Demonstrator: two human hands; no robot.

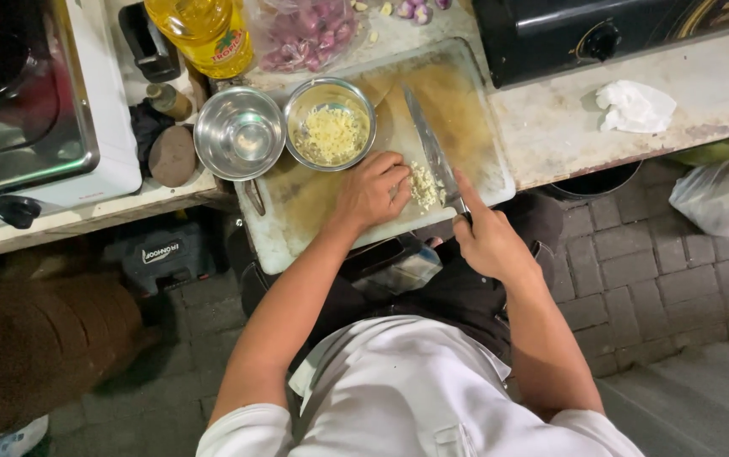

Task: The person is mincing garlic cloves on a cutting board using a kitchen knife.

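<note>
Place: you stand at a rough cooking station, likely an outdoor or street-side kitchen.
Floor: grey paving bricks [635,271] lie under you, not indoor tiles.
Worktop: the worktop [703,101] is worn and stained at its edge.
Cooking gear: a black gas stove [601,34] sits at the far right, and a white oven [34,110] at your left.
Prep gear: a stained cutting board [458,110] carries a knife [432,152] and chopped garlic [422,184].
Bowls: you have two steel bowls, one empty [239,133], one holding minced garlic [329,124].
Supplies: an oil bottle [204,34] and a bag of shallots [305,34] stand at the back.
</note>
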